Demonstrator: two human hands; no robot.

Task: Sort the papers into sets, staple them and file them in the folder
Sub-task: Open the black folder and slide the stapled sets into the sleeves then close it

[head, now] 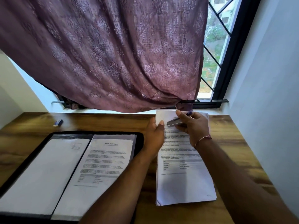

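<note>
At 12 o'clock: mauve patterned fabric curtain (105, 54), draped across most of a black-framed grilled window (216, 46). From 9 to 4 o'clock: brown wood-grain table (239, 143), bearing everything listed below. At 8 o'clock: open black rectangular folder (139, 139) with clear plastic sleeves, lying flat, with white printed sheets (106, 159) filed inside on both leaves. At 4 o'clock, just beside the folder's right edge: loose stack of white printed papers (184, 183), near end flat on the table, far end raised at the window sill. At centre: left hand (155, 136), pinching the stack's far-left corner, thumb on top, fingers hidden beneath. At 2 o'clock from centre: right hand (195, 126), thin bracelet (203, 139) at the wrist, fingers curled tight around a small silver metal stapler (174, 122). Stapler nose directed toward 9 o'clock, over the far-left corner, close to the left thumb; paper between its jaws or not: cannot tell. At 10 o'clock, well apart: small blue-and-white box (58, 123).
</note>
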